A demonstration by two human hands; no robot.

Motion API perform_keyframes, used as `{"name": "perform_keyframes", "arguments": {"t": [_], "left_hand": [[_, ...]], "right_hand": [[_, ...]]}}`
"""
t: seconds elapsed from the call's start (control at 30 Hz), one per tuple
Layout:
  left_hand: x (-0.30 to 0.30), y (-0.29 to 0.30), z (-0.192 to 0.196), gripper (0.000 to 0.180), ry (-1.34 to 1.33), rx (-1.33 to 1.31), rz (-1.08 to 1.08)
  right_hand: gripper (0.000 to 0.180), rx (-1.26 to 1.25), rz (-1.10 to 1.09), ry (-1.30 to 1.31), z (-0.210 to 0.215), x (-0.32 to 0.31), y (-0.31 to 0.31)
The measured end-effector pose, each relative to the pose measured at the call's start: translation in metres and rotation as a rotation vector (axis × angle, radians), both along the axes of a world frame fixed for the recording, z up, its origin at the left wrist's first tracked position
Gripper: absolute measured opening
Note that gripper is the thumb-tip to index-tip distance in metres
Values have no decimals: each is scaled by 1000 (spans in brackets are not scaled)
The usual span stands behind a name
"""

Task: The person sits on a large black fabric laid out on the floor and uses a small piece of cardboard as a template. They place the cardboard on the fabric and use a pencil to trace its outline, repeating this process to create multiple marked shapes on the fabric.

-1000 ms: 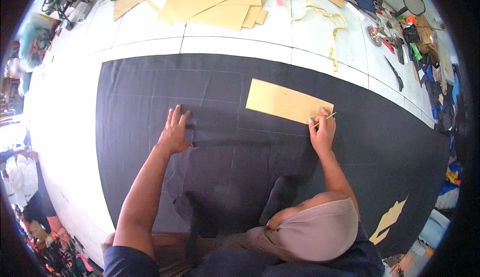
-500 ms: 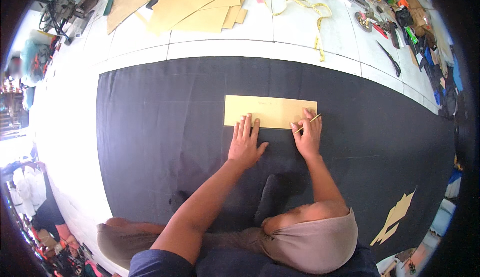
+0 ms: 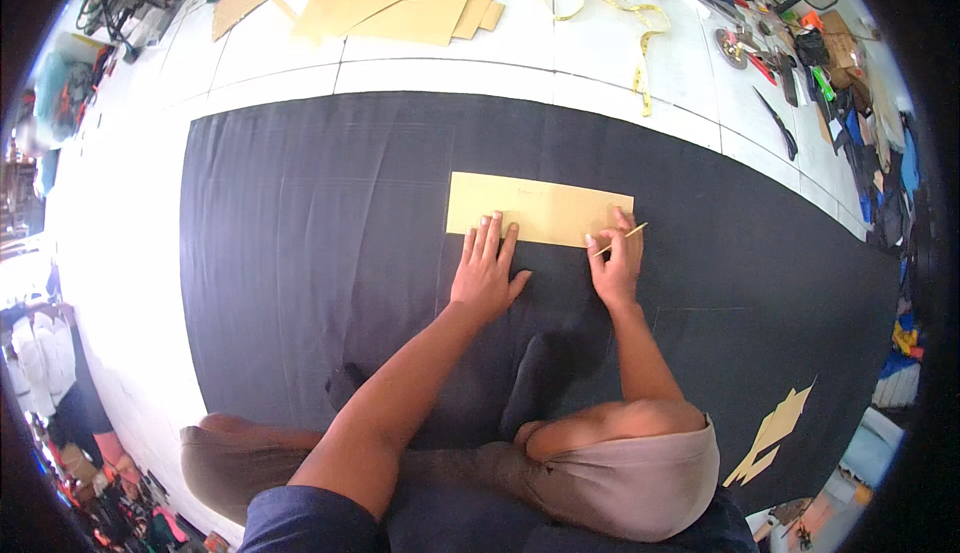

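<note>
A long tan rectangle of cardboard (image 3: 545, 211) lies flat on a wide sheet of black fabric (image 3: 290, 243). My left hand (image 3: 484, 271) presses on its near edge, left of the middle, with fingers stretched out and the thumb apart. At the card's right end, my right hand (image 3: 616, 269) grips a thin yellow pencil-like stick (image 3: 636, 231), held slanting up to the right. Some of my right fingers rest against the card's corner. Faint pale lines run across the fabric nearby. The stick's lower tip is close to the card's near edge.
Several narrow card strips (image 3: 775, 435) lie on the fabric at the right. Beyond it, white floor tiles hold large tan card sheets (image 3: 400, 3), a yellow measuring tape (image 3: 643, 73), scissors (image 3: 777, 123) and assorted tools. My bent knee (image 3: 640, 443) is close by my right forearm.
The whole view has shifted slightly. Both hands keep their places on the card, and the yellow stick in my right hand lies a little flatter.
</note>
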State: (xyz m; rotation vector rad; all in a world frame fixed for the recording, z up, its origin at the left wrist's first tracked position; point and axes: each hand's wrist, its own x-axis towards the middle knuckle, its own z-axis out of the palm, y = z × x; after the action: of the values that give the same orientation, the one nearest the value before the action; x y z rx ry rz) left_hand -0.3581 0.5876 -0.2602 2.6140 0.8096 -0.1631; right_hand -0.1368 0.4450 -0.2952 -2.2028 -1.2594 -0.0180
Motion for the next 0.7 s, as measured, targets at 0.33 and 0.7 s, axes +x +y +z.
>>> {"name": "perform_keyframes", "arguments": {"t": [0.33,0.7], "left_hand": [[-2,-1,-3,84,-5,-13,19],[4,1,-2,87,25,-54,39]], "right_hand": [[22,-158,-109,-97,-1,13,-39],[23,-6,-73,-135,4,15,-33]]}}
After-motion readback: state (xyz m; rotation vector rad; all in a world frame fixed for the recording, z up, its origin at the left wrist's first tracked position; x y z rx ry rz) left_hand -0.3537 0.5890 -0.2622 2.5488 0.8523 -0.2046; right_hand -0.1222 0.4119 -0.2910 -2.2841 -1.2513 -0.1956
